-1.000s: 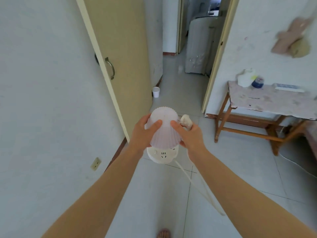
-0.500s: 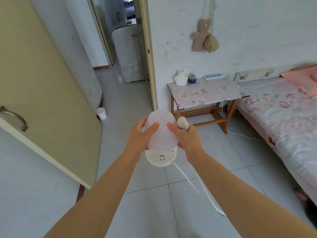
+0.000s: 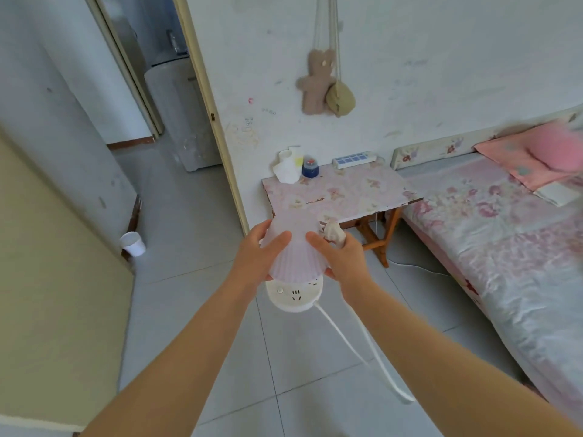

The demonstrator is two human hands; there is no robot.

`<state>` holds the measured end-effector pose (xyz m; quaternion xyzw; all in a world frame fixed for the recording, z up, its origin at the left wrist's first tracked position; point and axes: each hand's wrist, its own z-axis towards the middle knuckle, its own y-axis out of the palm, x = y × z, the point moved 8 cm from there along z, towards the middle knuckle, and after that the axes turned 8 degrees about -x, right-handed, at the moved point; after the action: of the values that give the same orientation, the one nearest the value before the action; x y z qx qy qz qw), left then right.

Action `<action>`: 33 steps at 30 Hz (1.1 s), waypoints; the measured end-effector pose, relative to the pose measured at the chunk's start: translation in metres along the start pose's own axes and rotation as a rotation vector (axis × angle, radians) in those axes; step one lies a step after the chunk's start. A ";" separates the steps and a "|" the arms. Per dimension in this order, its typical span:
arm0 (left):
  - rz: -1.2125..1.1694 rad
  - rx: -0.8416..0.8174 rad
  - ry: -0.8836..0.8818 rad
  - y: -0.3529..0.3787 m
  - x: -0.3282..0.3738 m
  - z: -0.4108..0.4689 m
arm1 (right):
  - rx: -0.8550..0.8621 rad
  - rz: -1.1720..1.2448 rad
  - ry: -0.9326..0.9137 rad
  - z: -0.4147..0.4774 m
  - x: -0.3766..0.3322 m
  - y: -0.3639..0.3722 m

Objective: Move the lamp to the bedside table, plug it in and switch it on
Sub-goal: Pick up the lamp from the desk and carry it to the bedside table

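A small lamp [image 3: 295,247] with a ribbed pale pink shade and a round white base hangs in the air in front of me. My left hand [image 3: 255,257] grips the shade's left side. Gripping the right side is my right hand [image 3: 339,257], which also pinches the lamp's white plug [image 3: 333,232]. The white cord [image 3: 372,351] loops down from the base toward the floor. Just beyond the lamp stands the bedside table [image 3: 353,187], with a floral top and wooden legs. A white power strip [image 3: 355,159] lies along its back edge by the wall.
A white jug [image 3: 287,167] and a dark blue jar [image 3: 310,167] occupy the table's back left corner. A bed [image 3: 504,234] with a pink pillow runs along the right. An open doorway [image 3: 157,89] is at the left, a white cup [image 3: 134,244] on the floor by a yellow door [image 3: 47,263].
The view has swung right and closer to the bedside table, which now sits just behind the lamp. Both hands keep the same grip on the shade and plug.
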<state>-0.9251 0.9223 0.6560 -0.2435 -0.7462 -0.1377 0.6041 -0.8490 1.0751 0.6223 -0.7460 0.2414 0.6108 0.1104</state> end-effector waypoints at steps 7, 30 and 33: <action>-0.020 -0.006 -0.008 0.043 0.026 0.108 | 0.028 -0.039 -0.056 0.102 -0.043 -0.049; 0.119 -0.187 0.000 0.095 0.095 0.471 | 0.203 0.023 -0.007 0.418 -0.101 -0.113; 0.109 -0.176 -0.011 0.109 0.092 0.505 | 0.191 0.015 0.013 0.455 -0.100 -0.129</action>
<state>-1.3029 1.2851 0.6177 -0.3367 -0.7201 -0.1684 0.5829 -1.1892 1.4178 0.5975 -0.7342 0.3047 0.5809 0.1749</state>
